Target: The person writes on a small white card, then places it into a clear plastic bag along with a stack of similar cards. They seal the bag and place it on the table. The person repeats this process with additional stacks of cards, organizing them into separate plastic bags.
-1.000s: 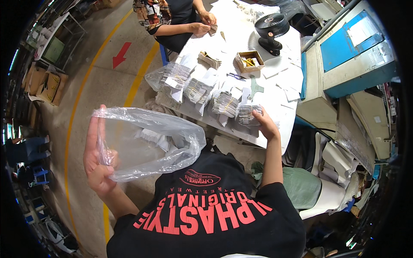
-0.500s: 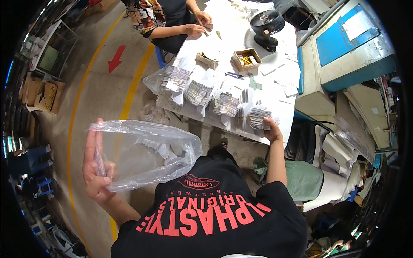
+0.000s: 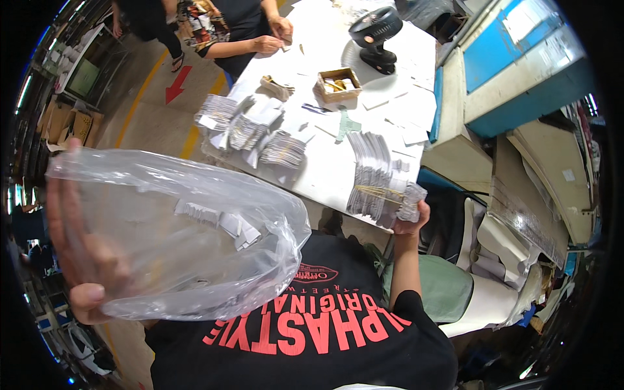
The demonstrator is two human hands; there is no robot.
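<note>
1. Workshop floor with a yellow line and a red arrow; white table (image 3: 338,166) ahead of us, blue cabinet to its right.
2. Our left hand (image 3: 81,250) holds up a clear plastic bag (image 3: 188,240), fingers spread flat behind the film, thumb pinching the lower edge.
3. Few small white tags (image 3: 221,224) already lie inside the bag; we judge filling has only begun.
4. Our right hand (image 3: 409,218) is closed around a banded bundle of tags (image 3: 377,179) at the table's near edge, resting on the table.
5. More tag bundles (image 3: 253,130) sit on the table, well apart from the bag, so most stays unbagged.
6. Another person's hands (image 3: 273,36) work at the far end, near a black fan (image 3: 377,32) and a small cardboard box (image 3: 338,83).
</note>
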